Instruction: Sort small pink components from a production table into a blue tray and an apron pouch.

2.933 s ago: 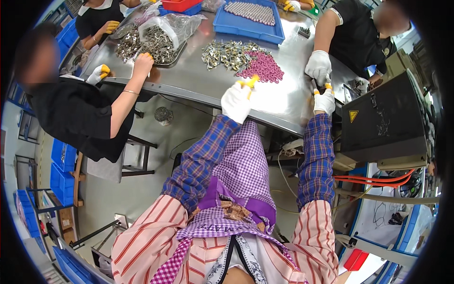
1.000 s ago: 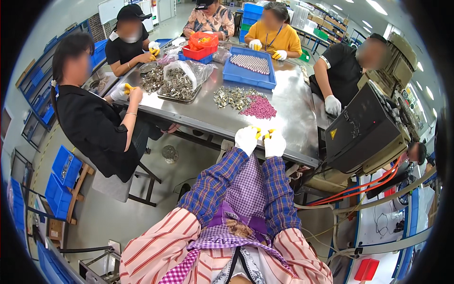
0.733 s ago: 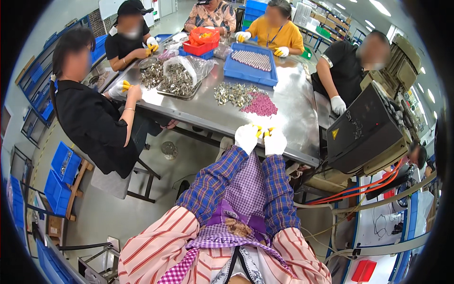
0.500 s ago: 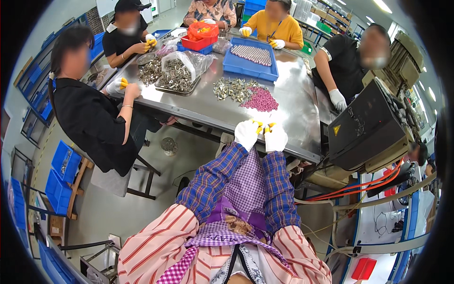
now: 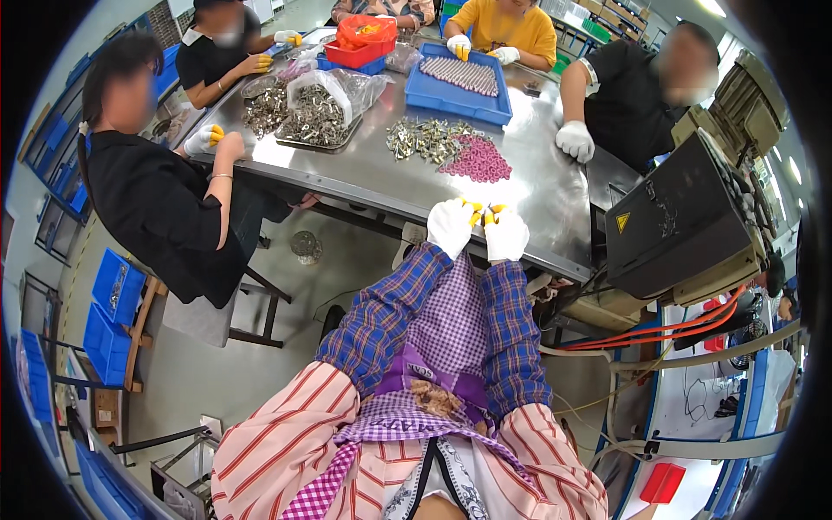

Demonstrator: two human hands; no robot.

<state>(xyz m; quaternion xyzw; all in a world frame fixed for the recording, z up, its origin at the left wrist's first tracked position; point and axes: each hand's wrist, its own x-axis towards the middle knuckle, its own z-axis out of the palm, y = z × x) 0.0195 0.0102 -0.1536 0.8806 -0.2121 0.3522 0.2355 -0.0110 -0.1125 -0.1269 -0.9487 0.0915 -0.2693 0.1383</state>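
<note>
My left hand (image 5: 451, 227) and my right hand (image 5: 506, 234) wear white gloves with yellow fingertips. They are pressed close together at the near edge of the steel table (image 5: 364, 178), fingertips meeting over something too small to make out. Just beyond them lie a heap of pink rings (image 5: 479, 160) and a pile of small metal parts (image 5: 420, 137). My forearms are in blue plaid sleeves.
A blue tray (image 5: 459, 85) of pink pieces, a red bin (image 5: 362, 43) and a tray of bagged metal parts (image 5: 314, 117) sit farther back. Several people work around the table. A black machine (image 5: 676, 221) stands right; blue crates (image 5: 113, 312) left.
My hands were spread apart at the table edge; they have come together, fingertips touching. The view has tilted so the table sits farther off.
</note>
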